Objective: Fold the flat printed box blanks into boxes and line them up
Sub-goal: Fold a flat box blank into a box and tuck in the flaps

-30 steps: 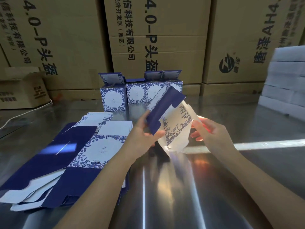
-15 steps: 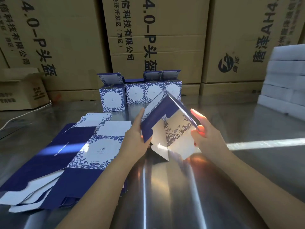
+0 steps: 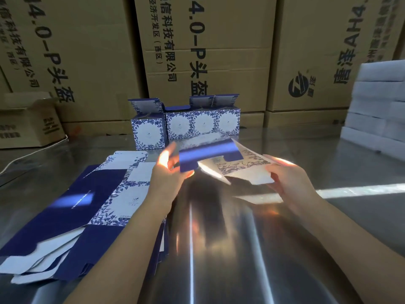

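Swung level, box blank (image 3: 237, 170) is pinched endwise by left hand (image 3: 167, 179) and right hand (image 3: 289, 183).

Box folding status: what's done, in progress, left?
Done: four folded boxes stand in a row at the back of the table, tops open. In hand: left hand and right hand hold one blank, partly opened. Left: the stack of flat blanks.

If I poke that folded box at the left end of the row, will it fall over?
Probably it slides or tips easily: the folded box is thin printed card with its top flaps standing open, so likely light. The shiny metal table looks slippery, so a low poke may slide it. A hard poke could dent it.
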Motion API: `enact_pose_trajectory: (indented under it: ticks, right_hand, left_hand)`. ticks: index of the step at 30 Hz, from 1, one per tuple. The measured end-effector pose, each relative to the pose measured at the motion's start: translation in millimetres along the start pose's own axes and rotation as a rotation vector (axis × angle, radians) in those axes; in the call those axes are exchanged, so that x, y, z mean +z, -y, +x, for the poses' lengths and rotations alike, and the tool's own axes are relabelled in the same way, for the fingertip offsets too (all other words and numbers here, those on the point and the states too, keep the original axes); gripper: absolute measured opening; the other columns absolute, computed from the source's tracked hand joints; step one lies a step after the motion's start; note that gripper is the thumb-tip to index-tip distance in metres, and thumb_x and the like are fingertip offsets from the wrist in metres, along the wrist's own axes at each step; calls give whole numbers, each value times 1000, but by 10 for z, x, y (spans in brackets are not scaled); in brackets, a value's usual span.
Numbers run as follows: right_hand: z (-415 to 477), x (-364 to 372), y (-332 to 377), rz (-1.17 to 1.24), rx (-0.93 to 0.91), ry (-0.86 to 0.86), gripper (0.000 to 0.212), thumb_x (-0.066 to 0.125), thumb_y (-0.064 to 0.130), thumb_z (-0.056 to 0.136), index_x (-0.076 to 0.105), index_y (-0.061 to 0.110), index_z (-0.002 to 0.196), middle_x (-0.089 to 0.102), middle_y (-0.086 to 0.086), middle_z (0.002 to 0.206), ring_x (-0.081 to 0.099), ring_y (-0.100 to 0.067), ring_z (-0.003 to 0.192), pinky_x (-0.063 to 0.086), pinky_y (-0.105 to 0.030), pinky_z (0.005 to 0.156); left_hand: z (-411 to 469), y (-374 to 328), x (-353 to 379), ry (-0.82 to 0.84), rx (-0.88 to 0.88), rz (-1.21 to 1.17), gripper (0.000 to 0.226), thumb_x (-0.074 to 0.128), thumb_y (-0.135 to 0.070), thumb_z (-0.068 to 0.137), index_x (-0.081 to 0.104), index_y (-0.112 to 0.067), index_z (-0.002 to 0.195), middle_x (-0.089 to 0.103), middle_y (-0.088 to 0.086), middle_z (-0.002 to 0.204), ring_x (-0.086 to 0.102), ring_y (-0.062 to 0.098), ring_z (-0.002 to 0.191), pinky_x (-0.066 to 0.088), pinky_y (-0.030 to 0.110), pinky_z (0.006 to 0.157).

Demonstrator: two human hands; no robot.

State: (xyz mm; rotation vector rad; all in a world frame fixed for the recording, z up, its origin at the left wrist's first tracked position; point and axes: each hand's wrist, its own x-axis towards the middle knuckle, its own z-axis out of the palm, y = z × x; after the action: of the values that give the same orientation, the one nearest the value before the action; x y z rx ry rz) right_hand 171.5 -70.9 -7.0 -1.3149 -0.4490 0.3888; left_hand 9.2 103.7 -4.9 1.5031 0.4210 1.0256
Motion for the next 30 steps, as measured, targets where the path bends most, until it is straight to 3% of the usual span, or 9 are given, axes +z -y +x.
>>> enact_pose_trajectory:
  ticks: [3,7,10,12,17,21,24,27,30]
  right_hand:
    - [-44,25,61,182,11,53,30,46,-8,87,66,1,106,67,-14,99,64,-17,86,55,-33,86]
    - [-148,118,72,160,-26,180,31,49,-2,91,57,3,121,64,-18,119,64,-19,96,56,-32,86]
    - [-242,210,49,218,-32,244,30,55,3,91,53,2,121,64,-18,116,69,-22,93,57,-24,73]
    - [-279,232,51,208,-40,256,30,55,3,91,52,4,121,66,-16,114,70,-22,92,56,-23,72]
    - [-311,237,64,121,-83,296,35,56,3,90,48,10,123,70,-8,107,71,-18,90,56,-22,68]
    - [-347,259,19,10,-136,358,35,61,4,88,51,15,119,74,-1,81,68,-8,69,53,-16,62]
    - [-353,255,10,-35,-201,395,46,70,11,83,50,23,122,71,-6,78,68,-15,69,55,-23,65]
    - [-324,229,14,-95,-327,331,47,51,18,73,46,34,117,58,1,64,55,-14,57,51,-24,55]
    - [-259,177,20,-25,-422,136,39,41,17,70,53,26,106,48,5,56,43,-11,54,44,-21,48]
  left_hand:
    - [-6,-54,9,96,-159,-295,109,79,-8,64,13,-30,148,51,10,129,68,21,99,57,26,78]
    - [-172,-33,168,360,-226,42,136,87,-43,49,-5,-34,149,38,6,147,67,19,101,55,34,87]
    - [-243,-27,277,348,-168,146,117,73,-64,45,11,-43,142,42,-7,141,70,9,91,57,33,82]
    - [-247,-40,297,318,-162,114,115,68,-67,47,4,-50,141,40,-16,135,70,6,89,56,30,79]
    - [-270,-88,326,246,-219,39,100,68,-53,76,-4,-43,146,42,-5,143,69,0,81,58,26,74]
    - [-252,-58,367,27,-316,65,44,48,-48,92,38,-28,129,58,-2,110,64,7,79,60,36,69]
    - [-217,-20,361,-64,-329,0,28,37,-52,95,44,-32,112,54,-12,94,59,14,91,55,41,81]
    - [-163,-54,321,-123,-350,-118,21,36,-51,96,42,-34,107,51,-12,96,54,19,100,47,49,96]
    - [-158,-107,286,-128,-367,-252,19,46,-47,95,56,-30,93,63,-9,100,58,10,86,48,43,91]
